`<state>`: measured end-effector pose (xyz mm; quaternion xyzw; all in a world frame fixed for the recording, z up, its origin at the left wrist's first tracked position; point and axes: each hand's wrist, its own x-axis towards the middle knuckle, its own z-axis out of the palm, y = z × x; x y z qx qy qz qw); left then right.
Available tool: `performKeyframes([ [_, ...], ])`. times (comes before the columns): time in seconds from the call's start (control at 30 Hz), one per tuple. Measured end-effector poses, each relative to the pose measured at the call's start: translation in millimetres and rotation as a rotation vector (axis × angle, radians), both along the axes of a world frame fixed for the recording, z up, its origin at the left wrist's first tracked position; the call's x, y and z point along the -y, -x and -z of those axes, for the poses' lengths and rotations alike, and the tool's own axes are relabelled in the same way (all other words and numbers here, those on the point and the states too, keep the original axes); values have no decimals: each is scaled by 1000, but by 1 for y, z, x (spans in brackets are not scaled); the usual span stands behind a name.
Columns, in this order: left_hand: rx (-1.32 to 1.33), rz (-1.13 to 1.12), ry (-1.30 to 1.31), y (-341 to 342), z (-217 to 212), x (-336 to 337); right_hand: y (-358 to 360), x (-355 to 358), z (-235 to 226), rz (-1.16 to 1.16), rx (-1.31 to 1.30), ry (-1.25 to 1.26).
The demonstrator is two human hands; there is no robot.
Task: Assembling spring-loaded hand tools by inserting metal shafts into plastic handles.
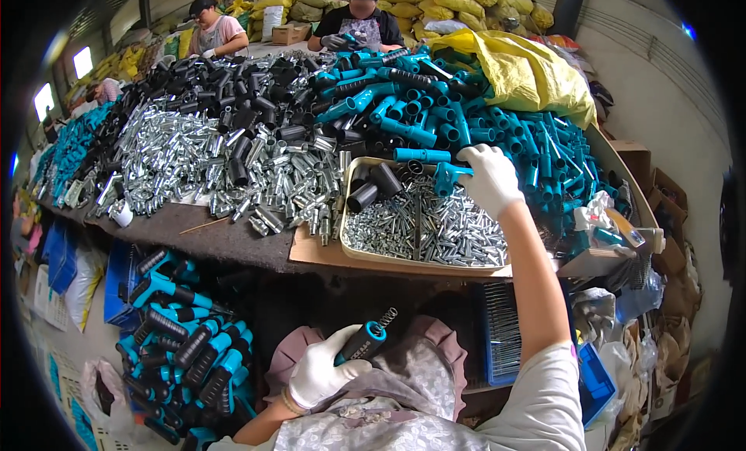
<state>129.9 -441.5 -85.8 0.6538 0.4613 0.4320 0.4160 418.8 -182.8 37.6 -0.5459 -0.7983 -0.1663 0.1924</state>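
Note:
My left hand [322,369], in a white glove, is low in front of my apron and grips a black and teal tool handle [362,345]. A coil spring [388,317] sticks up out of the handle's end. My right hand [491,179], also gloved, is stretched forward over the back right of a shallow tray [347,245]. Its curled fingers are on a short teal plastic piece [444,180]; the palm side is hidden. Small metal pins [458,237] and black sleeves [385,179] fill the tray.
Teal tubular housings [544,155] are heaped behind the tray, silver metal sleeves [167,144] to its left. A yellow sack [521,70] covers the back right. Assembled handles [194,334] fill a bin at lower left. A blue crate [501,334] holds thin rods. Two people work across the table.

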Motion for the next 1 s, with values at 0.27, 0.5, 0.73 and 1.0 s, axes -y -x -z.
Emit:
performKeyframes([
  [0.27, -188, 1, -44, -2, 5, 13, 4, -44, 10, 41, 125, 201],
  [0.5, -48, -83, -21, 14, -12, 23, 52, 91, 6, -466, -415, -88],
  [0.73, -56, -41, -70, 19, -17, 24, 48, 182, 42, -332, -571, 104],
  [1.0, -153, -68, -35, 17, -16, 32, 47, 196, 36, -336, -346, -58],
])
